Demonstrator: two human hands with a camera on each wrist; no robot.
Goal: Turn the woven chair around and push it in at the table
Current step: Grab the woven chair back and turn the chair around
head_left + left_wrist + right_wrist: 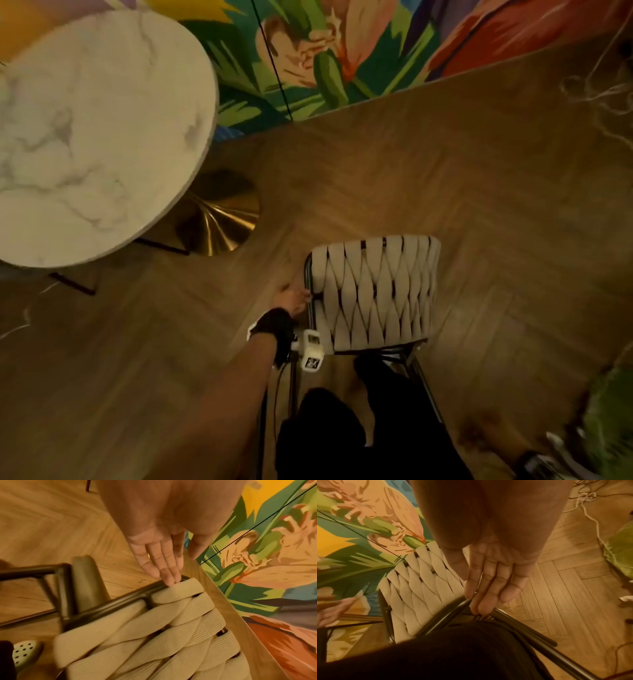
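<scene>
On the wood floor point(445, 171), right of the table point(96, 137) and well apart from it, stands the chair point(373, 294). Left hand point(159, 555), fingers straight, touches its frame corner. Right hand point(493, 577), fingers straight, rests against its dark tubes.

- Woven chair point(373, 294): seat of wide, pale beige straps interlaced in a braided pattern, stretched over a dark metal tube frame point(109, 605). It stands on the floor, well apart from the table.
- Table point(85, 137): round top, white marble with grey veining, on a gold, flared, ribbed base point(222, 212); it stands up and left of the chair.
</scene>
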